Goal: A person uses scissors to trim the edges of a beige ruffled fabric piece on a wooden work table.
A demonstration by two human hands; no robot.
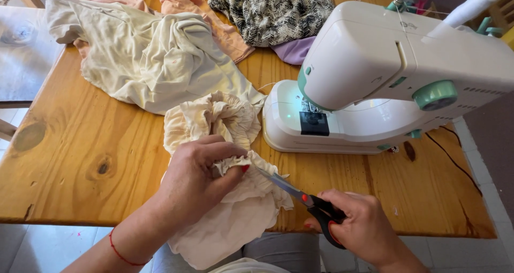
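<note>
At the upper left of the frame a large crumpled cream cotton garment (144, 53) lay spread over the knotty pine table (64, 166), with a peach-coloured cloth (214, 21) poking out behind it.

Lower down, left of centre, the left hand (195, 179) was closed tight around a bunch of ruffled, gathered cream fabric (225, 139). Thumb and fingers pinched the frilled edge while the rest of the piece hung over the table's near edge toward the lap. The painted thumbnail sat just beside the tips of the black-handled scissors with a red pivot screw (308, 203). That struck me as the real danger: the blades pointed straight at the pinch, so a hurried snip could nick the thumb.

The gathers were bunched thickly there, too. I judged that the blades could catch a fold beneath the one intended and cut a hole in the ruffle.

Toward the lower right, the right hand (361, 225) was curled through the scissor handles, gripping them, with the blades barely parted so far as I could see.

Behind, at centre top, lay a black-and-white zigzag-patterned cloth (273, 10). At the right stood a white sewing machine with mint-green knobs (385, 75), its lamp lit. Its dark cord (455, 163) trailed across the table's right end, where a sleeve or elbow might snag it.
</note>
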